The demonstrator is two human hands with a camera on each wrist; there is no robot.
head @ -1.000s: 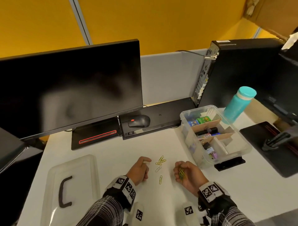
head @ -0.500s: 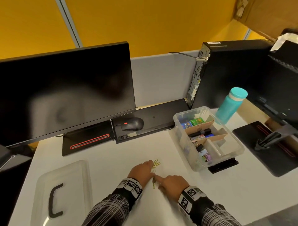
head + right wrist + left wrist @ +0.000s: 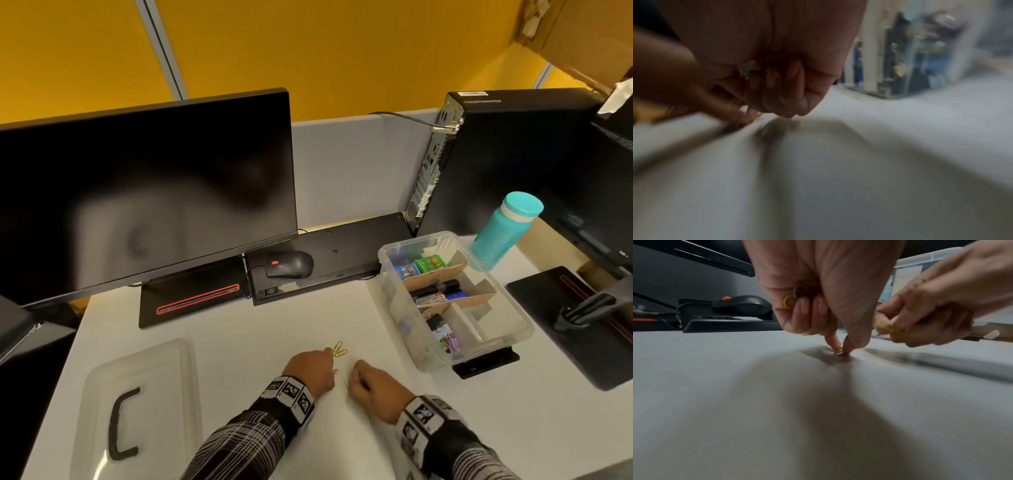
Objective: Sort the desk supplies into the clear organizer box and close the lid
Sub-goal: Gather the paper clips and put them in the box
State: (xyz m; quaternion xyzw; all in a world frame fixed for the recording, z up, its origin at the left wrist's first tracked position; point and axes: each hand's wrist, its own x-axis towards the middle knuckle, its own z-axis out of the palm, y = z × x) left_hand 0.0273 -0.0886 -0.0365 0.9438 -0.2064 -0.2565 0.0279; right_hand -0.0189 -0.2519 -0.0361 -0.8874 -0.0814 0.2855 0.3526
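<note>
- Fingers [image 3: 833,340] of left hand [image 3: 313,371]: index and thumb pinch a yellow paper clip [image 3: 839,351] flat on the table [image 3: 239,359]; the other fingers curl over more clips [image 3: 795,296] in the palm.
- Right hand [image 3: 375,385]: curled around what look like clips; right wrist view too blurred to confirm.
- Loose clips [image 3: 339,349] lie just beyond the left fingertips.
- Organizer box [image 3: 513,337], open, stands to the right; lid [image 3: 144,356] lies near-left, well apart from it.
- Risk: thin clip flat on smooth table may slip the pinch; full palms may shed clips when the fingers reach for more.
- Risk: clips may drop into the wrong compartment when tipped in.
- Room: open table between hands and box; box wall must be cleared from above. Bottle [image 3: 503,229] stands just beyond the box's far right corner, mouse [image 3: 289,263] far from the hands.
</note>
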